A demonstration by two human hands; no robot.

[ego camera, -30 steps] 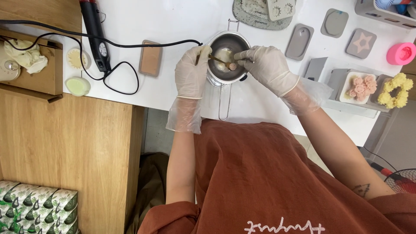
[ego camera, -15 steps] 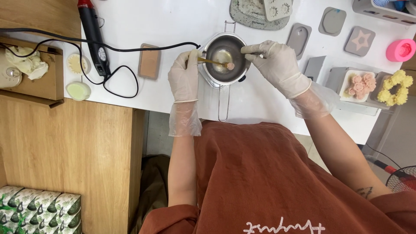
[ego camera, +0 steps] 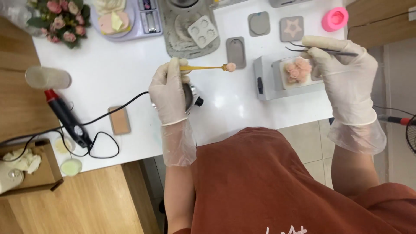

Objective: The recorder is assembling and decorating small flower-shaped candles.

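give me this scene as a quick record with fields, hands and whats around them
left hand: gloved left hand holds a thin yellow stick with a small pink flower piece at its tip
right hand: gloved right hand holds dark tweezers
under left hand: small metal pot, mostly hidden
near right hand: pink flower cluster on a grey block
table: white table with grey moulds, pink round mould, corded tool

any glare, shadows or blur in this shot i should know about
Head view: bright, even light washes the white table nearly featureless; soft shadow under the left hand, which hides most of the metal pot. The gold stick, tweezers in the right hand and pink roses are sharp; the top-left flowers look slightly soft.
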